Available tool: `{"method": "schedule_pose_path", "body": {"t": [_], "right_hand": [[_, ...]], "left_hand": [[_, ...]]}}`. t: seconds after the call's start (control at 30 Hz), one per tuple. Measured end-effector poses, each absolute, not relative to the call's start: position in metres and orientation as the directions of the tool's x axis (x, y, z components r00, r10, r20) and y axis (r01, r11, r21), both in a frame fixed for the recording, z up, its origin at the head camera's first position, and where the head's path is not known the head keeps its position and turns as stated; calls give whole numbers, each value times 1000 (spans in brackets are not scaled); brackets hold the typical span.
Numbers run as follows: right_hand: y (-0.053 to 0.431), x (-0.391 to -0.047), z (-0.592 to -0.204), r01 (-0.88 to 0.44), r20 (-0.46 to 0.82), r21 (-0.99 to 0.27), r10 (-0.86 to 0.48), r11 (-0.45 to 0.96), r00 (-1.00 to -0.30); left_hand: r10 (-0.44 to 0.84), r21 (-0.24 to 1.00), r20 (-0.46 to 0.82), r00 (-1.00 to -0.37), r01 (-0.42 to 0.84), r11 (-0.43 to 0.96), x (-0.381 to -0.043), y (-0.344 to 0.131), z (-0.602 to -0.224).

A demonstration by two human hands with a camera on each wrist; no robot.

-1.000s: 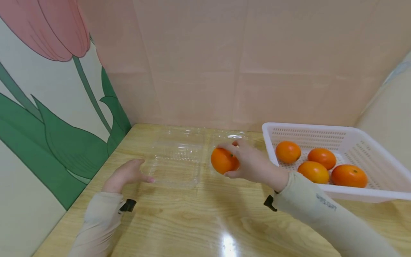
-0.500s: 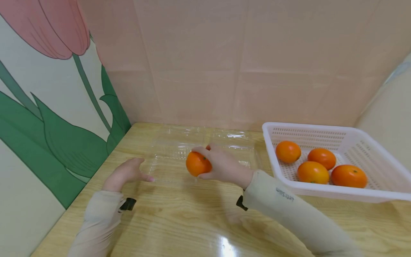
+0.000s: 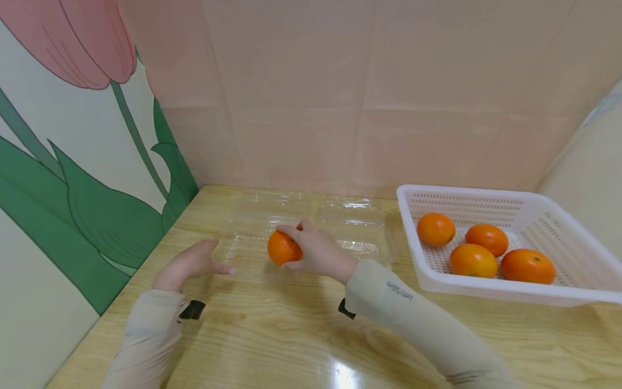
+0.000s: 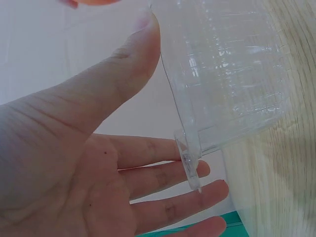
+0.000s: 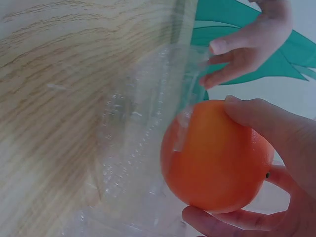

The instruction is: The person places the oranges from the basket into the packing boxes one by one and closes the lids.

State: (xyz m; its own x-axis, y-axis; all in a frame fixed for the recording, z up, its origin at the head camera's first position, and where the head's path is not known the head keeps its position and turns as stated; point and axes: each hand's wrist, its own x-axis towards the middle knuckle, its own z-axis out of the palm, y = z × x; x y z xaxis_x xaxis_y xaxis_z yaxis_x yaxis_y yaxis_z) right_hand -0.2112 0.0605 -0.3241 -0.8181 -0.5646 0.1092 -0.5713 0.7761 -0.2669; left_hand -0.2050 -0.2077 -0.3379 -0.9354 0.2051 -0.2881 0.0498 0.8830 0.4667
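My right hand (image 3: 318, 251) grips an orange (image 3: 283, 248) between thumb and fingers. In the head view the fruit overlaps the left clear plastic box (image 3: 238, 229); in the right wrist view the orange (image 5: 217, 155) fills the middle, with the box's rim beside it. My left hand (image 3: 191, 265) is at the left side of that box, fingers spread. The left wrist view has the thumb (image 4: 131, 64) at the rim of the clear box (image 4: 232, 64) and straight fingers beside its corner tab. A second clear box (image 3: 357, 229) lies to the right.
A white perforated basket (image 3: 413, 237) with several oranges (image 3: 473, 261) stands on the right of the wooden table (image 3: 272, 335). A pinkish sheet (image 3: 291, 97) rises behind the table. On the left is a wall panel with a painted tulip (image 3: 82, 43).
My right hand has carried the orange leftward from over the right clear box to over the left one. The left hand stays where it was.
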Motion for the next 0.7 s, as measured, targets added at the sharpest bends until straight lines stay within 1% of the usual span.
{"method": "schedule_pose_path", "body": {"t": [0.2, 0.43, 0.7], "right_hand": [[55, -214, -334, -557, 104, -283, -552, 781, -827], [51, -217, -339, -558, 118, -305, -550, 772, -827], [46, -225, -348, -583, 102, -212, -575, 784, -811]], "left_hand": [[232, 483, -283, -931, 71, 873, -204, -208, -339], [239, 459, -263, -935, 97, 883, -208, -208, -344], [230, 458, -273, -934, 84, 885, -208, -210, -343]]}}
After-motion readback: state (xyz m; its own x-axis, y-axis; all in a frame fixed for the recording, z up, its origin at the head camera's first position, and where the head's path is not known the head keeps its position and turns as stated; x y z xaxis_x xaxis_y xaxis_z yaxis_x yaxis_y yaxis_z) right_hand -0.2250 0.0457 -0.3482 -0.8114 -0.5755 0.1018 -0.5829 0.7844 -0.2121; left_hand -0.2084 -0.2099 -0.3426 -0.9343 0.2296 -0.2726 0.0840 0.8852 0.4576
